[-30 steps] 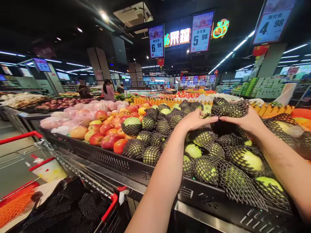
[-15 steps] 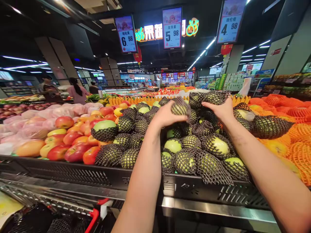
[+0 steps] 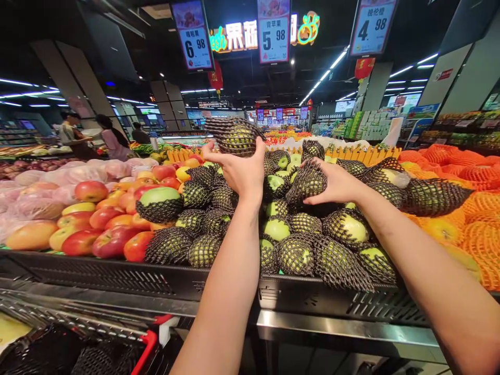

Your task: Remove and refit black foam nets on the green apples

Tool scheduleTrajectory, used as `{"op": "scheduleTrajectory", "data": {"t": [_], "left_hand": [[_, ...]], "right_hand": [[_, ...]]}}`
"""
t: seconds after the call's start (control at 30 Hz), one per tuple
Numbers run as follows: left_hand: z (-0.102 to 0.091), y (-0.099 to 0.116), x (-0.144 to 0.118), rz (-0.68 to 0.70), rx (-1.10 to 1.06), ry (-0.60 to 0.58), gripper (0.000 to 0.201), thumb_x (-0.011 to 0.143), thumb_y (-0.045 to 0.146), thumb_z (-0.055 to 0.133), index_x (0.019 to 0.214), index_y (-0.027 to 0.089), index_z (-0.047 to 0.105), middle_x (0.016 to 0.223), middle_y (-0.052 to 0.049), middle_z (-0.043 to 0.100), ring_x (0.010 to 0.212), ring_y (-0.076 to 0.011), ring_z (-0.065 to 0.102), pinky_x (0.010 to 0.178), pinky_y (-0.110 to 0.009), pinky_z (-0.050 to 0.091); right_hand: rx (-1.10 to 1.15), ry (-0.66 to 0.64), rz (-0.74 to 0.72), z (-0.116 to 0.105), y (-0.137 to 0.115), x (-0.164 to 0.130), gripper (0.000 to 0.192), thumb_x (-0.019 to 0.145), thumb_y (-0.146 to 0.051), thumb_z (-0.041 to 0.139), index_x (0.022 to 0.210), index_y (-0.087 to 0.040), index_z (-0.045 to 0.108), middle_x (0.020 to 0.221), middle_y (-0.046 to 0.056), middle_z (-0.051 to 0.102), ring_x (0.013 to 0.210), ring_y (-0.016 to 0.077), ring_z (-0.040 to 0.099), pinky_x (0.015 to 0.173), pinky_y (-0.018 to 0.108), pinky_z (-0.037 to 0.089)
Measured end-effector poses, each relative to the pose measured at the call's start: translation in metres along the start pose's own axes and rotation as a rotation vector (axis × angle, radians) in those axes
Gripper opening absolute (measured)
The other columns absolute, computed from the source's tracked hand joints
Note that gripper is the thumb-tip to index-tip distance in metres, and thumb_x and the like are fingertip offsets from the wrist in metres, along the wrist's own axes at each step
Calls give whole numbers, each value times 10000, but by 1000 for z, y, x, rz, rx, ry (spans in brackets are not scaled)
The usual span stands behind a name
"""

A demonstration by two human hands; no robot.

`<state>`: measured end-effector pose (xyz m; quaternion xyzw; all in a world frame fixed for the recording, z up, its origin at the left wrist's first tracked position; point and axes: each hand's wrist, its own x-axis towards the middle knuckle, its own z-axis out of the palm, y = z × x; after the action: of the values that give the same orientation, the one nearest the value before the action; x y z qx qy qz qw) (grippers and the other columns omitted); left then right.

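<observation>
Held up above the pile, a green apple in black foam netting (image 3: pixel 237 136) rests in my left hand (image 3: pixel 244 174), thumb and fingers curled around its sides. My right hand (image 3: pixel 332 181) grips a second netted green apple (image 3: pixel 309 183) from its right side, low over the heap. Below both hands lie several green apples (image 3: pixel 278 229), most wrapped in black net sleeves, a few partly bare. They fill a black slotted crate (image 3: pixel 312 299). My fingertips behind the right-hand apple are mostly hidden.
Red and yellow apples (image 3: pixel 113 239) lie to the left, with pink-wrapped fruit (image 3: pixel 47 203) beyond. Orange-netted fruit (image 3: pixel 482 229) sits at the right. A shopping cart (image 3: pixel 144 349) with a red corner stands at lower left. Price screens (image 3: pixel 273 34) hang overhead. People (image 3: pixel 113 138) stand in the left background.
My left hand has moved left and up with its netted apple, turning palm upward. My right hand has come left and down and now holds a netted apple nearer the middle.
</observation>
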<state>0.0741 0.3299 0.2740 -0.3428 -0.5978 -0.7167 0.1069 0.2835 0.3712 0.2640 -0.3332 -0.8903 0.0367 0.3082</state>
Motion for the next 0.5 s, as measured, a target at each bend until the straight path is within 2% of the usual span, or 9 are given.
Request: {"op": "scheduleTrajectory", "data": {"t": [0.07,0.13,0.2,0.3,0.43,0.5], "left_hand": [[-2,2,1,-14,-23,48,717,870,417,639,1349,230,138,1328,-207,551,1096,-264,684,966,-399,523],[-5,5,1,-13,-59,40,717,867,414,648,1342,243,139,1356,-207,526,1119,-270,672,976,-404,514],[-10,8,0,-15,-89,-16,733,848,424,665,1341,265,146,1368,-192,526,1144,-298,657,989,-430,503],[-15,11,0,-27,-82,-97,720,828,445,661,1344,278,189,1325,-161,585,1155,-332,644,999,-467,486],[-21,10,4,-19,-10,-204,686,780,494,670,1333,276,329,1213,-135,670,1125,-353,642,988,-499,475],[-23,7,7,18,45,-345,665,720,531,712,1279,279,453,1157,-122,697,1089,-354,650,970,-496,482]], "right_hand": [[-61,-100,-4,5,4,1,978,495,-505,909,1366,-222,566,1338,107,671,1254,427,595,1105,536,452],[-152,-158,39,8,9,2,1024,495,-538,902,1391,-186,553,1387,144,633,1289,445,562,1122,542,437],[-240,-170,87,9,13,2,1024,538,-596,870,1396,-139,547,1392,189,611,1280,456,555,1107,546,449],[-332,-96,142,9,16,3,997,550,-696,825,1324,-112,594,1317,231,623,1240,479,546,1062,585,463],[-273,-83,243,12,18,6,912,542,-766,785,1199,-149,644,1187,198,683,1140,458,595,1000,605,489],[-218,-92,251,13,20,7,884,534,-740,802,1178,-155,641,1191,183,689,1123,436,614,1004,588,493]]}}
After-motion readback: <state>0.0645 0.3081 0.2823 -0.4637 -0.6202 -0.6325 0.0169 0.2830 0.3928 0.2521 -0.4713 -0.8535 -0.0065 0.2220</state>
